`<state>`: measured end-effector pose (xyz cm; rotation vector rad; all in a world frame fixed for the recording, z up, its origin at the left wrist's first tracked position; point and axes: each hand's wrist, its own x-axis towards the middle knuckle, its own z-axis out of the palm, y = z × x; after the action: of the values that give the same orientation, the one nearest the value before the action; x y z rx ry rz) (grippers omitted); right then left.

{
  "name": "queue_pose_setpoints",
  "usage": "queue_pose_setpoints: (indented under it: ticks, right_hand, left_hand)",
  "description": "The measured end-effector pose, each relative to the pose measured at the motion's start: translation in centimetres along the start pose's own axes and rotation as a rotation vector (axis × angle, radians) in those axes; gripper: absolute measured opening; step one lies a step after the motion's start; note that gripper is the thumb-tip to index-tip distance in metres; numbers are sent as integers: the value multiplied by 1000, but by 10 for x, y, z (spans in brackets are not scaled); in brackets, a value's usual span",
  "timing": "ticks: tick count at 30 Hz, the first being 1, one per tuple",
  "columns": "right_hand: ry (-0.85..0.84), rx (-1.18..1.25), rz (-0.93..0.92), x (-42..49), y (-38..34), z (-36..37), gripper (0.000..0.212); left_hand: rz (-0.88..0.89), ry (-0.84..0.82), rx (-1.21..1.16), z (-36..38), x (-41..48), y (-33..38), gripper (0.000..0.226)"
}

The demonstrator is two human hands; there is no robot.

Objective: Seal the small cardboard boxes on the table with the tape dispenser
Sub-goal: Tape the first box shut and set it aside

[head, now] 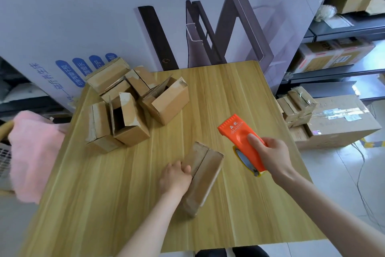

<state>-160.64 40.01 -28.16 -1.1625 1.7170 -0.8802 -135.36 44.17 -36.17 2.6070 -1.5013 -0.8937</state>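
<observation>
A small cardboard box (203, 175) lies near the front middle of the wooden table (229, 98), its top flaps closed along a centre seam. My left hand (176, 175) grips its left side, fingers curled over the top edge. My right hand (273, 155) holds an orange tape dispenser (242, 140) just right of the box, above the table, its toothed end pointing away from me and the tape roll underneath. A pile of several small cardboard boxes (133, 102), some with open flaps, sits at the table's far left.
A big white printed carton (104, 17) stands behind the table. A pink cloth (35, 152) hangs at the left edge. On the floor at the right are a large taped carton (341, 119) with small boxes (298, 104) beside it, and shelves (343, 52) with parcels.
</observation>
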Motion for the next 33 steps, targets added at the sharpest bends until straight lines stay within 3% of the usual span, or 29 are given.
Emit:
queue_pose_setpoints:
  ticks: [3, 5, 7, 9, 11, 14, 22, 26, 33]
  right_hand:
    - [-111, 58, -44, -3, -15, -1, 37]
    - [-150, 49, -101, -4, -28, -4, 36]
    - [-174, 27, -164, -4, -40, -8, 36]
    - [-192, 19, -214, -4, -49, -12, 34]
    - [-199, 15, -251, -4, -57, -15, 31]
    - [-188, -11, -292, -6, -68, -16, 25]
    - [-173, -132, -347, -6, -80, -15, 24]
    - [-188, -90, -367, -9, -83, -12, 17]
    - [-215, -77, -399, -9, -85, -8, 17]
  left_hand:
    - [119, 96, -189, -23, -1, 16, 51]
    - [197, 98, -516, -53, 1, 38, 46]
    - [205, -22, -864, -89, -1, 61, 38]
    - [198, -202, -1038, -120, -6, 78, 32]
    - [228, -340, -1089, -142, -13, 87, 34]
    - [327, -418, -1126, -158, -24, 91, 37]
    - [506, -293, -955, -164, -39, 92, 18]
    - [470, -259, -980, -164, -39, 91, 19]
    - [257, -306, -1125, -169, -32, 92, 19]
